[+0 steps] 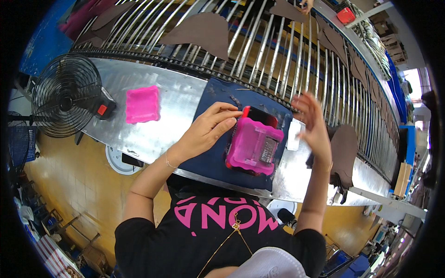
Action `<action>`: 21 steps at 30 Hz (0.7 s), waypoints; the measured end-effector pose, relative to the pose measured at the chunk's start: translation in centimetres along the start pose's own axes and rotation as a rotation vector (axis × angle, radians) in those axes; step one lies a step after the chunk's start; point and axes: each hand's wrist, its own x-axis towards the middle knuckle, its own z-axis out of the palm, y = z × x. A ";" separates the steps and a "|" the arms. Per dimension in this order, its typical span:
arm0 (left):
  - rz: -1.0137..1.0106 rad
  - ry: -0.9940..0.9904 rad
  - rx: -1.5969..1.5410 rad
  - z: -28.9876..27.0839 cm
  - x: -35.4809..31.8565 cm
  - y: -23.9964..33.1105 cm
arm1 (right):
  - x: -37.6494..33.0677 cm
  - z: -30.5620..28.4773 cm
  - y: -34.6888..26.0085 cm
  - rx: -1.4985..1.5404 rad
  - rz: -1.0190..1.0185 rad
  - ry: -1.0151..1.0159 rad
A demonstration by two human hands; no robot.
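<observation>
A pink wavy-edged tray point(243, 141) with small metal pieces point(268, 150) in one compartment sits tilted in front of me on a dark blue mat point(208, 162). Behind and partly beneath it shows a red-rimmed case point(264, 116) with a dark inside. The fingers of my left hand point(211, 127) are closed together at the case's far left corner, where the fingertips meet the red rim. To the right of the tray my right hand point(313, 123) is raised, blurred by motion, with fingers apart and nothing visible in them. Below it lies a white flat object point(293, 135).
Another pink tray point(142, 104) lies to the left on the metal table point(181, 88), beside a black fan point(67, 99). Beyond runs a rack of metal bars point(259, 51) carrying brown flat pieces point(204, 32). A brown piece point(343, 155) hangs at the right; another person's hand point(306, 5) shows at the top.
</observation>
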 end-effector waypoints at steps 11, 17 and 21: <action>-0.051 0.035 0.072 3.1 -0.7 1.2 | -9.1 6.8 4.0 -0.233 -0.120 0.037; -0.091 0.072 -0.092 3.2 -0.6 1.7 | -8.8 6.9 3.9 -0.230 -0.148 0.037; -0.125 0.097 -0.106 3.5 -0.9 1.3 | -8.8 6.9 3.9 -0.238 -0.159 0.040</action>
